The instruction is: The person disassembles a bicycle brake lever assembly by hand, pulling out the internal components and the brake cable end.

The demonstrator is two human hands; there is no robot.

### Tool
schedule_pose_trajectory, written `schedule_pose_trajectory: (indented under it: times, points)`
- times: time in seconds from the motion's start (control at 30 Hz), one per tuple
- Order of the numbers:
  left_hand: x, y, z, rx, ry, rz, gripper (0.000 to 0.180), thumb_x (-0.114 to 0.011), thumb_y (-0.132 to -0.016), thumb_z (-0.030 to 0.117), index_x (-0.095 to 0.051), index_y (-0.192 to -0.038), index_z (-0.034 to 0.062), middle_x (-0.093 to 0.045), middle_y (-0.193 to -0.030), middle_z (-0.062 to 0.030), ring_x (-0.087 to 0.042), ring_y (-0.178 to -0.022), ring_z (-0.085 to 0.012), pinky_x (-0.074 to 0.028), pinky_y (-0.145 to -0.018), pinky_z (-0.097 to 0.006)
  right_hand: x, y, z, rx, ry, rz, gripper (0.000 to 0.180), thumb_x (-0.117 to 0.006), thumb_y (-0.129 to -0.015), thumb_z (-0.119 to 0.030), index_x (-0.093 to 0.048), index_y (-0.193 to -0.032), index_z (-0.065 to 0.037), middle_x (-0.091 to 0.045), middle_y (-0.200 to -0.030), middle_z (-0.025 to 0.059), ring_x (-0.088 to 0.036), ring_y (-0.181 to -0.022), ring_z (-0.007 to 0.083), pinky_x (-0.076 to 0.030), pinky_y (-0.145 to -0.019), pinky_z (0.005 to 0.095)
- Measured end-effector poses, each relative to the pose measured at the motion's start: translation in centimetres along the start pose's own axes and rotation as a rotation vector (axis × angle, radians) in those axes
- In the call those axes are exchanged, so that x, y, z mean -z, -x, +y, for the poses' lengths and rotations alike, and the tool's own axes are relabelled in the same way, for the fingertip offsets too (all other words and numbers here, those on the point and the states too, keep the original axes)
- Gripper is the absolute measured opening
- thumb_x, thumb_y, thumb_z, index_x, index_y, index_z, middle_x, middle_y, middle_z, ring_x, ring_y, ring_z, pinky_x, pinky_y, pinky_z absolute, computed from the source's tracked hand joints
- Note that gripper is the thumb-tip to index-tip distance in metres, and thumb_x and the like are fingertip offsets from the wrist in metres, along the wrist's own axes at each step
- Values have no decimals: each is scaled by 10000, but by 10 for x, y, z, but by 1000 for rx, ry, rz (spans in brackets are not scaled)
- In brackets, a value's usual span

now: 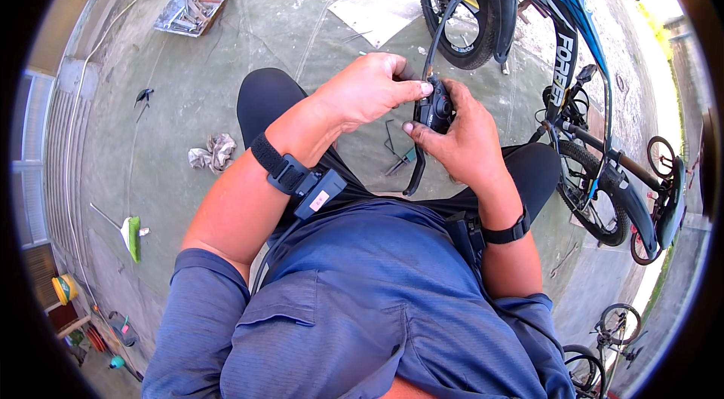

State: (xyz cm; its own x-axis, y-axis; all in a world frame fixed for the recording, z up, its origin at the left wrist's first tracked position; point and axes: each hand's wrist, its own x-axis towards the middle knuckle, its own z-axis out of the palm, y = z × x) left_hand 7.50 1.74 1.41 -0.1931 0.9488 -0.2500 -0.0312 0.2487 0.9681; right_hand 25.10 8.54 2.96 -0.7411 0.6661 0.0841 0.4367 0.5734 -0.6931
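In front of my lap, my right hand [469,135] is closed round a black bicycle shifter and brake lever unit [435,111], its thumb pressed on the near side. The curved lever blade [417,173] hangs down toward my waist. At the unit's top end, my left hand [369,90] pinches with thumb and fingers where a black cable [437,37] enters; its fingertips are partly hidden. That cable arcs up to the front of a black and blue bicycle [562,44]. Between my knees lie a hex key [389,141] and a green-handled screwdriver [403,161].
A metal tray of tools [197,10] sits on the green ground sheet [181,82] at far left. Nearer lie a crumpled rag [216,152], a small black tool [144,97] and a green-and-white brush-like item [132,237]. More bicycles [660,203] stand at right.
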Motion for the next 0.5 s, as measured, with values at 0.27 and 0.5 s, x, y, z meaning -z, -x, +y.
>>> schedule_pose_trajectory:
  times: [0.27,0.5]
  points:
    - [2,1,-3,9,3,-10,240,-706,-893,241,-662,-967,17,-563,-764,15,-445,-638,-59,-383,-558,-224,-2,0,3,-54,-193,-51,670,-851,-695,-265,-534,-1196,47,-658,-911,137,-656,-806,202,-528,-721,323]
    - [8,6,-3,90,124,-103,220,-663,-926,252,-653,-936,32,-570,-754,3,-472,-621,-64,-387,-538,-217,-12,1,24,-143,-841,-171,600,-770,-797,-64,-441,-1285,52,-615,-1080,82,-587,-982,131,-488,-869,285]
